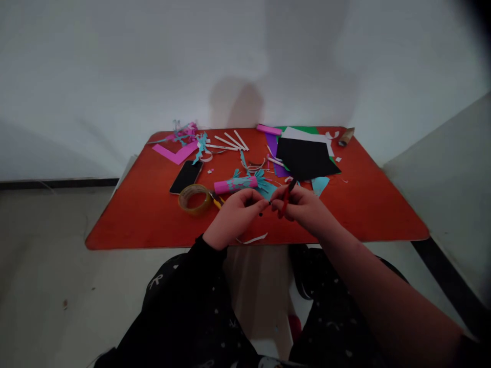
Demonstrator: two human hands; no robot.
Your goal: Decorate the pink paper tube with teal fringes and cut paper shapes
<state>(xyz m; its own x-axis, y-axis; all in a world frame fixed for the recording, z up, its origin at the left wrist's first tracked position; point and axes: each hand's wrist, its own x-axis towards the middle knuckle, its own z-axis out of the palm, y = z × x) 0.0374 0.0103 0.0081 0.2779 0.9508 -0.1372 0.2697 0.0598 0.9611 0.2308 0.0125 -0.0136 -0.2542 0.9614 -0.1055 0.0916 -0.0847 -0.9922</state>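
Directions taken from the two hands, twelve being the wall side.

1. One narrow strip of white paper (pixel 256 238), seven o'clock, at the near edge of the red rectangular bench (pixel 364 220).
2. One small round black piece (pixel 261 214), on the bench, just beside the left fingers.
3. Left hand (pixel 241 208): thumb and forefinger pinched on a tiny black scrap (pixel 269 203).
4. Right hand (pixel 299 203): closed around red-handled scissors (pixel 286 200), its fingertips meeting the scrap at the left fingertips.
5. One roll of yellowish adhesive tape (pixel 196 209), nine o'clock.
6. One pink paper tube with light-blue fringe (pixel 222 187), ten o'clock, lying on its side.
7. One black rectangular smartphone (pixel 186 177), between nine and ten.
8. One black paper sheet (pixel 307 158), one o'clock, overlapping a white paper sheet (pixel 305 134).
9. Slim white pens (pixel 231 140), eleven o'clock.
10. One brown cardboard tube (pixel 347 136), between one and two, at the far edge.
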